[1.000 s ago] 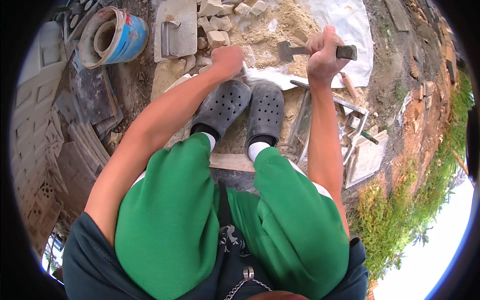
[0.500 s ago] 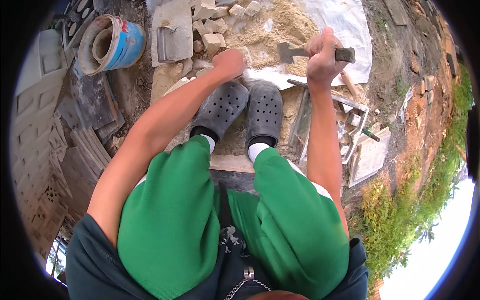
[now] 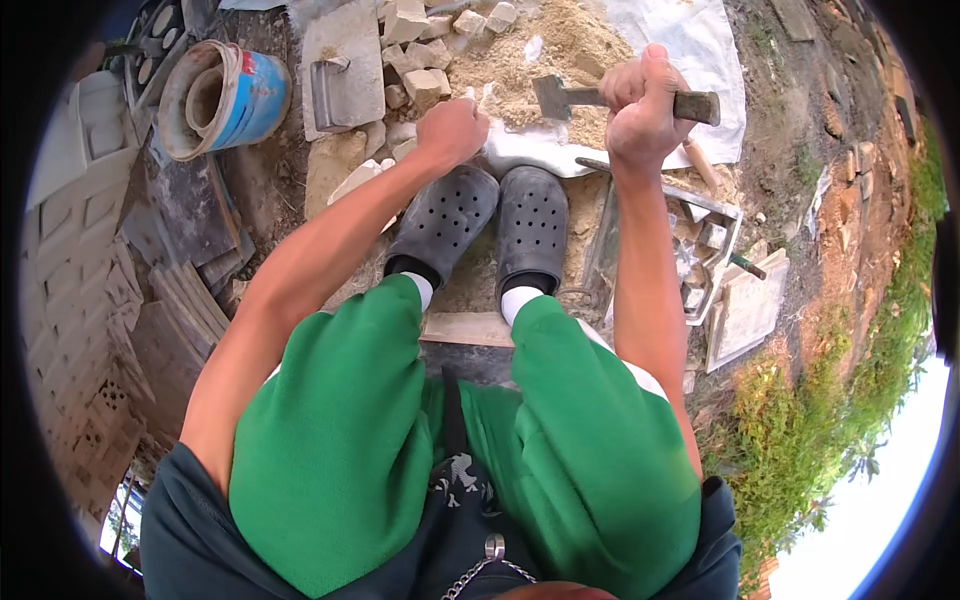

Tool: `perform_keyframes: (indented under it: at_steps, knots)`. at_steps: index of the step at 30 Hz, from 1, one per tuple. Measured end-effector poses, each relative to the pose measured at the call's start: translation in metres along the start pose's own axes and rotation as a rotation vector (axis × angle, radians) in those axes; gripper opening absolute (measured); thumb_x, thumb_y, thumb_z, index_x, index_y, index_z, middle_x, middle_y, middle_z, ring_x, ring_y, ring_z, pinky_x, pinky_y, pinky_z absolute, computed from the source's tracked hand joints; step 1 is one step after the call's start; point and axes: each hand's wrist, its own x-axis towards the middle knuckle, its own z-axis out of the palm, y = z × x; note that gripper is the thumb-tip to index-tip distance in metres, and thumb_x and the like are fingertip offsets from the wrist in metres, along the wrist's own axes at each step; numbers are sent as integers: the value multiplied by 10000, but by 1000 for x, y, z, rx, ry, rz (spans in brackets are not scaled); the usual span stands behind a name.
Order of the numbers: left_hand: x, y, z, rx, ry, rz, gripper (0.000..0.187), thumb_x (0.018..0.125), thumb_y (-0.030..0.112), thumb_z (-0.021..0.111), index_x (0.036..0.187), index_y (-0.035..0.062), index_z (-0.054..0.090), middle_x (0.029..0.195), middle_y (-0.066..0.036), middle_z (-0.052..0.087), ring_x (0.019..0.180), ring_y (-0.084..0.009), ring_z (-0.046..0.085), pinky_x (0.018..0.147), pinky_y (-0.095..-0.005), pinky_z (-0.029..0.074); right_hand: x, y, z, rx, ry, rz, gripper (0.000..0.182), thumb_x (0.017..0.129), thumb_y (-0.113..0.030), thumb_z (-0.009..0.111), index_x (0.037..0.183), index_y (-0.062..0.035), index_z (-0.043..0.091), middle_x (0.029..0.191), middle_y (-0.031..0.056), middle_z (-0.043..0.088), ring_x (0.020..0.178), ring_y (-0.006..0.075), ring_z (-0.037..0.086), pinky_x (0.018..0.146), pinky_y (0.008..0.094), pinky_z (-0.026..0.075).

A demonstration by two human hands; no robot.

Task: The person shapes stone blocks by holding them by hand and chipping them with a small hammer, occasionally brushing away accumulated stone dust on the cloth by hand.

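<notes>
My right hand (image 3: 645, 110) is wrapped round the handle of a hammer (image 3: 552, 98), whose flat metal head points left above the sandy rubble (image 3: 590, 45). Just beyond my left shoe, my left hand (image 3: 453, 130) is closed, with small pale bits at its fingertips; what it holds, if anything, is too small to make out. A white sack (image 3: 705, 50) lies under the rubble. Broken pale stone blocks (image 3: 427, 86) sit beyond my left hand, next to a flat slab (image 3: 355, 40) with a metal trowel-like tool (image 3: 335, 95) on it.
A blue and white bucket (image 3: 255, 100) stands at the upper left. To the right of my shoes (image 3: 532, 225) are a metal frame (image 3: 735, 225) with stone pieces inside, a wooden handle (image 3: 703, 163) and stacked pale tiles (image 3: 745, 315). Boards (image 3: 185, 205) lie on the left.
The hammer and my right hand have shifted slightly, with the hammer head a little further left. My left hand has turned slightly, and pale bits now show at its fingertips.
</notes>
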Motion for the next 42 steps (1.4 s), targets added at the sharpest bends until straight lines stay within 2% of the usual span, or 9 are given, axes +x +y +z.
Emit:
perform_keyframes:
  at_steps: [5, 11, 14, 23, 26, 29, 33, 39, 42]
  knots:
    - [10, 19, -22, 183, -228, 102, 348, 845, 313, 548, 881, -5, 685, 873, -232, 684, 794, -406, 663, 722, -502, 523, 3, -6, -10, -100, 4, -48, 431, 959, -100, 497, 540, -54, 410, 491, -16, 368, 431, 82, 312, 422, 283, 247]
    - [28, 20, 24, 459, 245, 287, 917, 852, 537, 575, 1403, -134, 279, 1468, -339, 278, 1394, -452, 248, 1114, -523, 258, 4, -26, -31, -46, 135, -55, 459, 967, -99, 468, 523, -79, 352, 480, -10, 352, 423, 86, 274, 415, 282, 245]
    - [29, 24, 24, 600, -419, 106, 1144, 869, 734, 370, 1447, -143, -85, 1540, -331, -83, 1453, -424, -84, 1179, -496, 25, 10, -33, -50, -43, 155, -79, 463, 965, -105, 454, 517, -86, 339, 473, -8, 345, 409, 87, 268, 411, 282, 233]
    - [70, 69, 110, 273, 172, -133, 1103, 888, 756, 235, 1450, -140, -77, 1551, -309, -64, 1462, -387, -76, 1183, -456, -38, 10, -61, -104, -85, 253, -97, 456, 974, -136, 423, 540, -113, 286, 465, -20, 278, 389, 83, 206, 398, 281, 181]
    - [87, 87, 120, -145, 250, 100, 928, 957, 635, 215, 1480, -88, -41, 1577, -239, -55, 1472, -329, -75, 1189, -405, -59, 7, -64, -112, -128, 258, -66, 452, 978, -148, 410, 547, -115, 278, 469, -23, 264, 393, 87, 206, 409, 283, 194]
    - [85, 88, 97, -146, 352, 166, 903, 967, 602, 232, 1478, -91, -38, 1576, -243, -60, 1473, -324, -82, 1190, -400, -52, 2, -65, -122, -166, 262, -62, 452, 981, -158, 411, 554, -118, 270, 475, -24, 258, 399, 92, 207, 418, 288, 202]
    - [79, 67, 118, 156, 435, -218, 879, 971, 556, 275, 1475, -107, -8, 1576, -249, -29, 1473, -341, -68, 1192, -403, -36, -2, -68, -133, -115, 283, -42, 454, 983, -165, 410, 557, -123, 257, 479, -26, 239, 408, 93, 191, 425, 294, 192]
    - [66, 100, 123, -307, 367, 157, 867, 952, 475, 413, 1470, -121, 56, 1540, -317, 104, 1469, -373, 34, 1190, -416, -1, -3, -66, -124, -123, 256, -22, 438, 983, -165, 396, 576, -126, 238, 481, -26, 220, 422, 94, 178, 447, 299, 208]
    - [64, 80, 105, 26, 592, -126, 887, 953, 501, 406, 1456, -143, 63, 1554, -306, 50, 1464, -402, 8, 1187, -442, -11, -2, -67, -125, -113, 249, -21, 426, 979, -160, 388, 581, -126, 240, 479, -24, 217, 427, 96, 179, 453, 303, 213]
